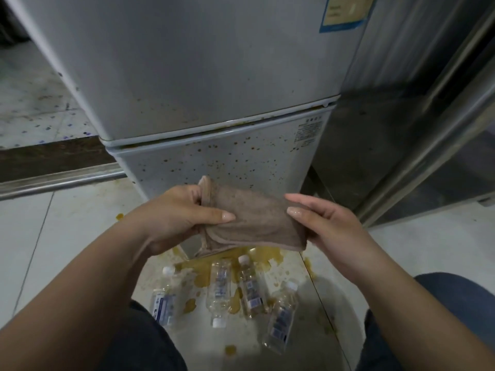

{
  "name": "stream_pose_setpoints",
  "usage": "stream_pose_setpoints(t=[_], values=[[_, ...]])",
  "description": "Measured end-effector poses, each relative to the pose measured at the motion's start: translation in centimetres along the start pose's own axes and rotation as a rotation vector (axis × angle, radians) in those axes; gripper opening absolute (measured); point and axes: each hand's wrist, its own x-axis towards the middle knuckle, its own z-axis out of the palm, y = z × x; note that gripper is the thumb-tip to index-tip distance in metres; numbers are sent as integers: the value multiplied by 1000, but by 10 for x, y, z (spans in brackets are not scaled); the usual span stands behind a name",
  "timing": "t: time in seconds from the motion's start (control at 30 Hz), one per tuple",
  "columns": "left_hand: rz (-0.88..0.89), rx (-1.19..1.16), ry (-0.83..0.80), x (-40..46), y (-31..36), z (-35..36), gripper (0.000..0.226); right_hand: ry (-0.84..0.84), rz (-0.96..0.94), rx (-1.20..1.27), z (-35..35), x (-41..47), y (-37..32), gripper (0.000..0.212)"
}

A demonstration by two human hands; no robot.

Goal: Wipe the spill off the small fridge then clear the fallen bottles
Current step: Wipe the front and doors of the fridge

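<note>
Holding a folded brown cloth [251,223] between both hands in front of the small fridge [209,103]: left hand [176,218] gripping the left end, thumb on top, fingers curled behind; right hand [329,228] pinching the right end, thumb on top. Spattered with brown specks across the lower door [227,159], thickest just beyond the cloth. Lying on the floor tiles [67,231] near the fridge base, four clear fallen bottles [249,290] with white caps, side by side in a yellowish spill [262,259].
</note>
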Motion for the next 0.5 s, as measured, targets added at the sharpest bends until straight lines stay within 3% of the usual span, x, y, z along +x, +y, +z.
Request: stream_pose_setpoints(t=[0.07,0.23,0.33,0.37,0.5], values=[[-24,107,26,-1,5,-1,39,-16,-25,-140,-4,1,-6,41],[-2,480,306,-3,16,3,29,-31,-70,-363,-7,4,-18,20],[38,412,362,-7,17,5,82,58,-124,-424,-9,9,-25,20],[52,405,369,-10,18,6,89,67,-139,-428,-10,10,-27,17],[127,585,325,-24,26,6,51,37,-198,-430,-10,7,-38,4]])
